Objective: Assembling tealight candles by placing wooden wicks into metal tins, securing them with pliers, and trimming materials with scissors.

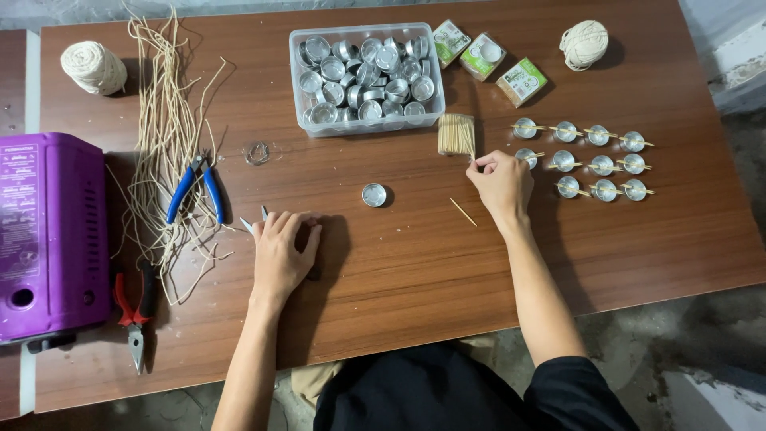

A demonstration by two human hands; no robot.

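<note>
While the left hand [283, 249] lies flat on the bench [415, 263], fingers loosely spread over a small tool whose tips poke out beside it, the right hand [501, 182] pinches a toothpick from the toothpick bundle [456, 134] near the bench's middle. A loose toothpick [463, 211] lies just beside that hand, a lone tealight cup [373, 194] sits between the hands. Toward the right edge, rows of filled cups [598, 164]; at the far edge, a clear tub of empty cups [365, 76].
</note>
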